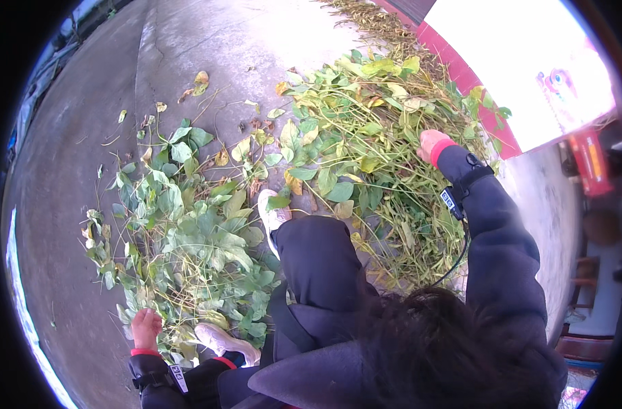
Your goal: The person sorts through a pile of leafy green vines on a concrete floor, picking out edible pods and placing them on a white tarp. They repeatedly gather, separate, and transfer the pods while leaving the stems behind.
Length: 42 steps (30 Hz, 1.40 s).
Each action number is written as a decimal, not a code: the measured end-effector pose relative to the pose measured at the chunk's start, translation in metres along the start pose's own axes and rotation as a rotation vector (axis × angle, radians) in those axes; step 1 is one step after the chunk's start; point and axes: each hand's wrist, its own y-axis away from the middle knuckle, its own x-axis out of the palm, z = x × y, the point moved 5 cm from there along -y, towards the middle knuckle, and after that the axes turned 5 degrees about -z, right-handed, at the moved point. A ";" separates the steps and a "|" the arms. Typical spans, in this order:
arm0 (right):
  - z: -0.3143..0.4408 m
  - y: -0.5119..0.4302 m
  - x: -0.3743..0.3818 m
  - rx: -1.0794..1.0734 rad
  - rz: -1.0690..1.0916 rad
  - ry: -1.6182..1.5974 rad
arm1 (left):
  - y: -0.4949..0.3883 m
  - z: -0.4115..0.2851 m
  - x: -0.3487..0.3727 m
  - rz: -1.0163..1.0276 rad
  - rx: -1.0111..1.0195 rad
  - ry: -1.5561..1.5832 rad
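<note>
Bean-like plants with green and yellowing leaves lie in two heaps on the ground. My right hand (429, 145) is at the right-hand heap (382, 138), its fingers curled down against the stalks. Whether stalks are inside those fingers is hidden. At the lower left, my left hand (146, 327) has bent fingers and is beside the outer edge of the left-hand heap (188, 235). The view does not settle whether it grips a stem. Slender stalks and pods show among the leaves of the right-hand heap.
One light shoe (274, 212) stands between the heaps; the other shoe (226, 342) is against the left heap. Dry brown stalks (387, 28) line the foot of a red-based wall (456, 76). Loose leaves (200, 82) are scattered over the concrete ground (96, 117).
</note>
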 end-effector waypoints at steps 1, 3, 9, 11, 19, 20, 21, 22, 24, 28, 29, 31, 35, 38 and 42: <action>0.017 0.010 -0.015 -0.040 -0.041 -0.016 | 0.003 -0.004 0.000 0.037 0.038 0.044; 0.046 0.027 -0.043 -0.035 -0.120 -0.050 | 0.011 -0.014 -0.001 0.068 0.113 0.104; 0.132 0.040 -0.164 -0.127 -0.418 -0.313 | 0.041 -0.044 0.004 0.163 0.315 0.153; 0.166 0.026 -0.209 -0.197 -0.389 -0.460 | 0.049 -0.050 0.009 0.199 0.356 0.176; 0.250 0.045 -0.314 -0.548 -0.791 -1.494 | 0.054 -0.060 0.023 0.198 0.369 0.105; 0.253 0.049 -0.323 -0.548 -0.780 -1.619 | 0.054 -0.066 0.025 0.182 0.412 0.132; 0.258 0.051 -0.340 -0.493 -0.844 -1.529 | 0.056 -0.071 0.029 0.180 0.460 0.174; 0.265 0.053 -0.349 -0.424 -0.829 -1.563 | 0.058 -0.076 0.033 0.169 0.484 0.204; 0.293 0.061 -0.360 -0.458 -0.776 -1.740 | 0.065 -0.086 0.036 0.141 0.580 0.286; 0.378 0.086 -0.356 -0.617 -0.578 -2.133 | 0.089 -0.104 0.022 -0.077 0.910 0.169; 0.401 0.093 -0.347 -0.579 -0.535 -2.174 | 0.095 -0.105 0.017 -0.128 0.980 0.115; 0.448 0.109 -0.321 -0.548 -0.407 -2.103 | 0.104 -0.105 0.007 -0.260 1.089 -0.035; 0.526 0.142 -0.259 -0.508 -0.170 -1.960 | 0.095 -0.080 0.008 -0.158 0.872 0.018; 0.553 0.143 -0.225 -0.381 0.052 -1.852 | 0.080 -0.056 -0.006 -0.286 0.647 -0.025; 0.577 0.133 -0.192 -0.496 0.480 -1.710 | 0.069 -0.035 -0.052 -0.470 0.492 0.318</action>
